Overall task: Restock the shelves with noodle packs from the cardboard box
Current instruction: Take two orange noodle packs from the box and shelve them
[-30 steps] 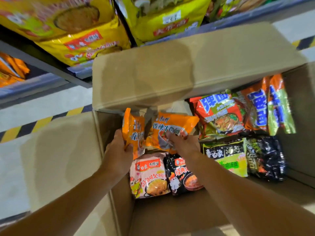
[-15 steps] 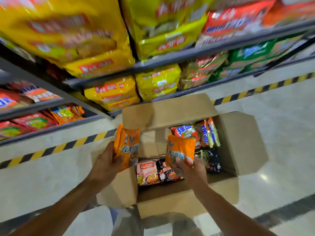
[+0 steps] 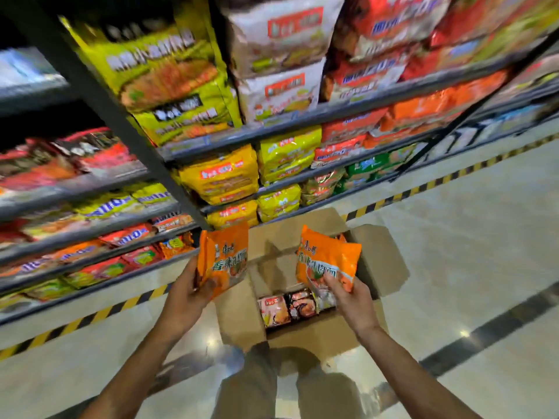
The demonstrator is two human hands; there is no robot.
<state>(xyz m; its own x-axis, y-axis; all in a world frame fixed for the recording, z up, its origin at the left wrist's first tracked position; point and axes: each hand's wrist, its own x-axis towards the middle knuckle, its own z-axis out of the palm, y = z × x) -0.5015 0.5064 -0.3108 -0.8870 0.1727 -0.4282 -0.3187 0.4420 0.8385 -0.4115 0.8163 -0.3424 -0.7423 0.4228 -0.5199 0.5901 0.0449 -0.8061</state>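
Note:
An open cardboard box (image 3: 242, 319) stands on the floor in front of the shelves, with several noodle packs (image 3: 287, 308) left at its bottom. My left hand (image 3: 184, 300) grips an orange noodle pack (image 3: 225, 258) by its lower edge, held upright above the box's left flap. My right hand (image 3: 352, 300) pinches a second orange noodle pack (image 3: 328, 257) by its bottom edge, above the box's right side. Both packs are clear of the box.
Grey metal shelves (image 3: 302, 116) packed with yellow, white, red and orange noodle bags rise ahead and to the left. A yellow-and-black hazard stripe (image 3: 423, 186) runs along the shelf base. Glossy tiled floor (image 3: 469, 267) stretches to the right. My legs (image 3: 272, 385) stand behind the box.
Both hands have lifted the two orange packs up out of the box. My view has pulled back and tilted up, bringing the higher shelves into sight.

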